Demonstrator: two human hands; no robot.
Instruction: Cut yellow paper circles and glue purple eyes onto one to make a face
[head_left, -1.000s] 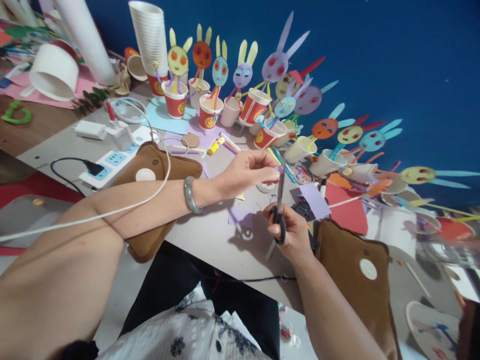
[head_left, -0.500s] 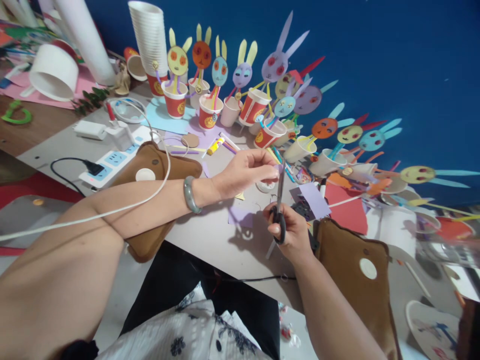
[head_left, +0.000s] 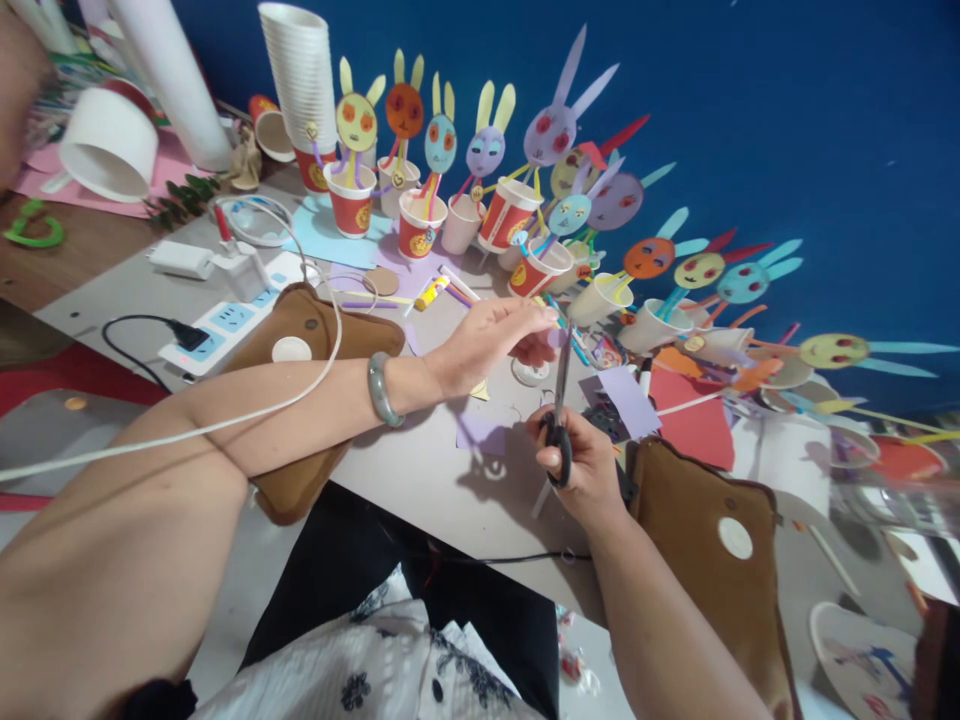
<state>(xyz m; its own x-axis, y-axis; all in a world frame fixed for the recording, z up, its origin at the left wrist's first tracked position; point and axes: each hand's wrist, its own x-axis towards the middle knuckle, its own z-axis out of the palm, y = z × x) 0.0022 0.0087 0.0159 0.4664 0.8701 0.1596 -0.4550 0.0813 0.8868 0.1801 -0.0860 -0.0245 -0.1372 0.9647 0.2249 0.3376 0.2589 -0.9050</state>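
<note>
My left hand, with a jade-coloured bangle on its wrist, pinches a small piece of purple paper at its fingertips. My right hand grips black-handled scissors with the blades pointing up, close beside the paper. Whether the blades touch the paper I cannot tell. On the table below lies a purple paper sheet, partly under the scissors' shadow. Another purple paper piece lies right of the blades.
Paper cups with rabbit-faced figures line the blue wall. A tall cup stack stands at the back left. Brown pouches flank my hands. A power strip and a white cable are at left; red paper lies right.
My left hand has turned a little and its fingers have shifted around the purple piece. My right hand and the scissors stay nearly in place. A blurred shape has appeared at the upper left edge.
</note>
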